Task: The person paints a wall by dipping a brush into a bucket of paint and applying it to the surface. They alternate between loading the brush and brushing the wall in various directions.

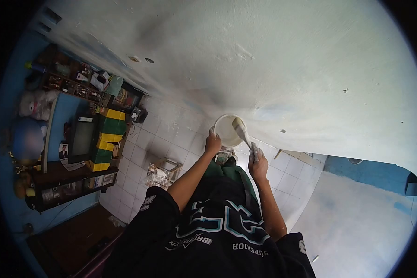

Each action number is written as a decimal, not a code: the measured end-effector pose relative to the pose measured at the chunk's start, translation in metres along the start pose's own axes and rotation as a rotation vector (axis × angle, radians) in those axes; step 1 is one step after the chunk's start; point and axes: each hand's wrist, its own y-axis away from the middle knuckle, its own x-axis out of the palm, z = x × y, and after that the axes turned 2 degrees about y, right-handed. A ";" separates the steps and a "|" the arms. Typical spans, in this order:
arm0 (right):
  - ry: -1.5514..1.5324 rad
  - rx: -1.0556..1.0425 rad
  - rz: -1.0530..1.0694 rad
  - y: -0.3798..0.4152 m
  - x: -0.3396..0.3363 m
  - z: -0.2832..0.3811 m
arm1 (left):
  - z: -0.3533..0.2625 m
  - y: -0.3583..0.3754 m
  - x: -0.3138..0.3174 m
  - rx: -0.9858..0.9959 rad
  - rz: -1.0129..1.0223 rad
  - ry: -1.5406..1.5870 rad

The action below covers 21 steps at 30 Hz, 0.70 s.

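My left hand (212, 143) grips the near-left rim of a round white bucket (221, 122), which is held out in front of my body. Whitish paint coats the bucket's inside. In my right hand (258, 165) is the handle of a broad paintbrush (240, 129), its whitened head lying over the bucket's right side. The fingers of both hands are wrapped closed, and pale smears mark the right one. Close ahead of the bucket rises a patchy white wall (264, 65).
A small stool (164, 171) with a whitened bundle stands on the white tile floor (143, 139) to the left. Farther left, a cabinet (55, 192) carries a television (84, 139) and yellow-green boxes (112, 126). A part-blue wall (356, 173) is at right.
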 end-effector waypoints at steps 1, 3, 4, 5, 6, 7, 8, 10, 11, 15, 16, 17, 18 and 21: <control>0.027 0.014 0.027 -0.001 -0.004 0.004 | -0.001 -0.001 0.000 -0.012 0.005 0.003; 0.003 0.020 -0.010 0.002 -0.003 0.006 | 0.001 0.002 -0.003 -0.027 0.015 -0.005; -0.043 0.005 -0.077 0.003 0.000 0.005 | 0.001 0.002 -0.004 -0.026 0.017 -0.010; -0.089 -0.015 -0.144 0.001 0.003 0.003 | -0.001 0.000 -0.004 -0.024 0.014 -0.010; -0.078 -0.014 -0.114 -0.001 0.003 0.003 | -0.004 0.000 -0.006 -0.031 0.011 0.002; -0.067 -0.007 -0.085 0.001 0.003 0.004 | -0.005 0.002 -0.007 -0.039 0.012 0.011; -0.055 0.001 -0.059 0.002 0.002 0.004 | -0.008 0.003 -0.008 -0.044 0.016 0.020; -0.031 0.031 0.004 0.002 0.001 0.007 | -0.005 -0.002 -0.005 0.008 0.005 0.011; -0.021 0.047 0.040 0.003 0.001 0.008 | -0.001 -0.003 -0.004 0.028 -0.002 0.004; -0.178 0.082 -0.055 0.012 0.014 0.004 | -0.010 -0.002 -0.008 -0.054 0.028 -0.063; -0.182 0.080 -0.050 0.012 0.014 0.002 | -0.012 -0.002 -0.009 -0.065 0.035 -0.066; -0.185 0.081 -0.047 0.013 0.015 0.002 | -0.013 0.000 -0.010 -0.074 0.046 -0.072; -0.187 0.083 -0.048 0.014 0.014 0.003 | -0.011 0.000 -0.010 -0.058 0.042 -0.064; -0.143 0.150 0.018 0.013 0.007 0.003 | -0.012 0.001 -0.008 -0.030 0.037 -0.044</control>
